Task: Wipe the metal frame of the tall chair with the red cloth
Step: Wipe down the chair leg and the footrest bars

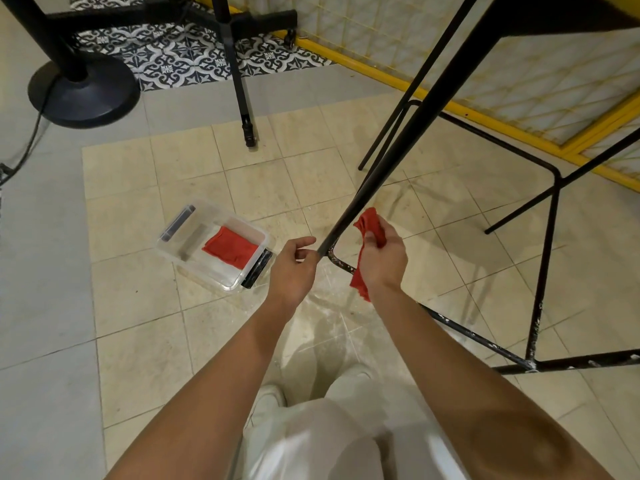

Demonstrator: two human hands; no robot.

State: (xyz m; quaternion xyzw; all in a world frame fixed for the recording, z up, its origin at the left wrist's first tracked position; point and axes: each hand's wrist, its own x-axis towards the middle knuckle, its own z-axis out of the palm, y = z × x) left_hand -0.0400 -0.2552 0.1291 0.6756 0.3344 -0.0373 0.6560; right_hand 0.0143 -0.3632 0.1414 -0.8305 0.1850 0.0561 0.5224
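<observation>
Black chair frame (360,199): matt metal, smooth; low bars' paint chipped, white-flecked. Crumpled red cloth (370,220) at frame leg: soft fabric. Clear box (221,277) left of frame: glossy plastic, w/ 2nd cloth (230,249), same fabric. Beige floor (242,188) under frame: tile, slight sheen, dusty smears.

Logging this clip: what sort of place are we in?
Probably an indoor room of a home or small café, though I can't tell which: a tiled floor, a round black stand base with a cable, a yellow-framed wire mesh panel and the tall chair's black metal frame.
</observation>
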